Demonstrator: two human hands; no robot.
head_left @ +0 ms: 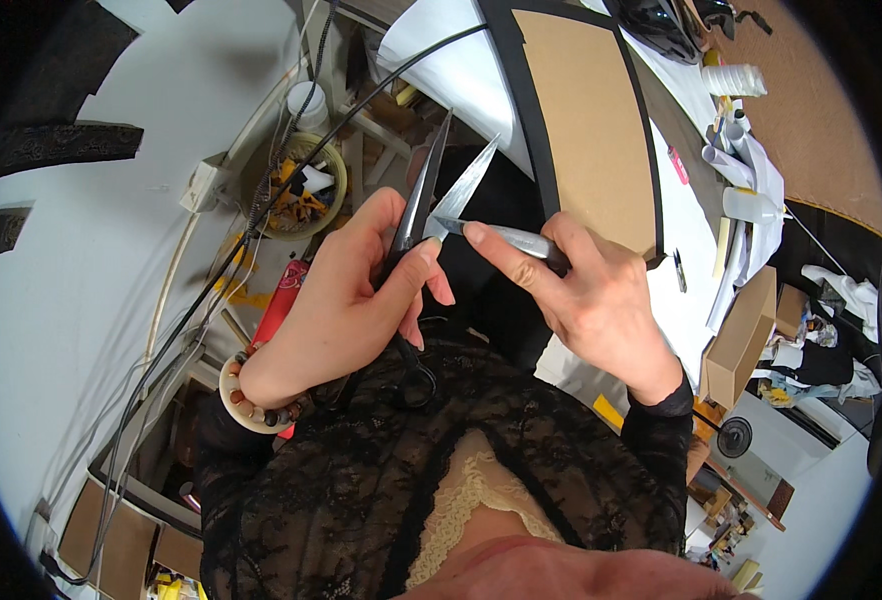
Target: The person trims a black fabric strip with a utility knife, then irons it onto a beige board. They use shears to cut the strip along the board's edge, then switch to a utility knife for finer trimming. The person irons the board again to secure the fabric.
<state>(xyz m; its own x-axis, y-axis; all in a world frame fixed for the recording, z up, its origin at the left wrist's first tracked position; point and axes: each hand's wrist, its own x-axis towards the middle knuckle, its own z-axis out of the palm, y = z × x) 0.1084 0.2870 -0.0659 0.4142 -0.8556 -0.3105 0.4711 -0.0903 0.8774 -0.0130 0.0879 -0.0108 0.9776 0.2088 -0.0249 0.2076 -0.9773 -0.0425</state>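
My left hand [336, 310] is closed around a pair of large scissors [425, 190] with black handles. Their two pointed metal blades are spread apart and aim away from me. In my right hand [601, 305] is a slim silver-handled utility knife [526, 243], gripped with the forefinger stretched along it. The knife's short dark blade reaches across the scissors near their pivot and appears to touch one blade. The exact contact point is too small to make out. A beaded bracelet circles my left wrist.
Ahead to the right, a tan panel with a black border [591, 110] lies on the white-topped table, with a pen [680, 270] beside it. Rolled papers [741, 150] are along the table's right side. Left, a scrap-filled bin [339, 180] stands near black cables [251, 235] by the wall.
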